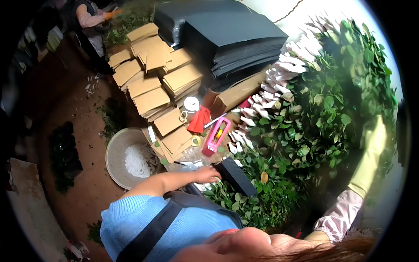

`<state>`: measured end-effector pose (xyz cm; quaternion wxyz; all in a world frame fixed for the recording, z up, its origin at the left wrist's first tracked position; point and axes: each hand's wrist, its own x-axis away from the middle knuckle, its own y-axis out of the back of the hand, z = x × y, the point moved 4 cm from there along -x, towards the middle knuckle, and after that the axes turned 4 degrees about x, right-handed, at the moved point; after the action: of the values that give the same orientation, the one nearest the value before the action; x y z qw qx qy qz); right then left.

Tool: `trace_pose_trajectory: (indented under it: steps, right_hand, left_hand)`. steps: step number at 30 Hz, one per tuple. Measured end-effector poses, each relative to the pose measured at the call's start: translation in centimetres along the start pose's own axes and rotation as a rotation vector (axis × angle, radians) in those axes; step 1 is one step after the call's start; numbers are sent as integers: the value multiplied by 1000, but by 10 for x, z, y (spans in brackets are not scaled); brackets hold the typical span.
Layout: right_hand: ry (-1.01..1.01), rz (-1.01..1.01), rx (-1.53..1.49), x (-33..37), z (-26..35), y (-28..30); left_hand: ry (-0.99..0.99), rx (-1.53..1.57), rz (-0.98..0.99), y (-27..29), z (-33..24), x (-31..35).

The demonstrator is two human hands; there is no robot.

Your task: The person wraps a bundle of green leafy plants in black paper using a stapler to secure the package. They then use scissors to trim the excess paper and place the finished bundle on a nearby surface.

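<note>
My left hand [207, 174] is bare and reaches to the near table edge. Its fingers are curled down beside the end of a long black block [238, 177], over small white pieces; what they grip, if anything, is too small to make out. My right hand [375, 126], in a long yellow glove, is at the far right against a tall bank of leafy green stems [366, 65]. Blur and leaves hide its fingers. Many bunches of leafy stems [314, 122] lie between my hands, with white-wrapped ends [279, 78] pointing left.
Brown cardboard stacks [150, 94] and tall piles of black sheets [235, 37] cover the table's far side. A pink tape dispenser [214, 136], red cloth [199, 120] and white cup [191, 104] stand mid-table. A round tub [114, 153] holds white scraps. Another person [89, 26] works at far left.
</note>
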<state>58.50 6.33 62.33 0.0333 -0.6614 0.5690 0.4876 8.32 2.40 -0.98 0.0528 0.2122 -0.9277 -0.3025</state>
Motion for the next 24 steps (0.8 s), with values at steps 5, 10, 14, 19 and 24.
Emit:
trace_pose_trajectory:
  steps: [5,10,14,19,24]
  right_hand:
    - [-193,65,-182,48,35,51]
    - [-185,297,1,51,75,61]
    - [-210,-6,-57,46,41,112]
    - [-187,-90,-46,62,30,146]
    - [-223,410,179,78,19,109]
  left_hand:
    - [-5,28,5,-1,1,2]
    - [78,38,-8,14,1,8]
    - [62,26,-38,16,-5,3]
    - [44,56,-19,13,-12,2]
    - [29,31,17,5,-3,0]
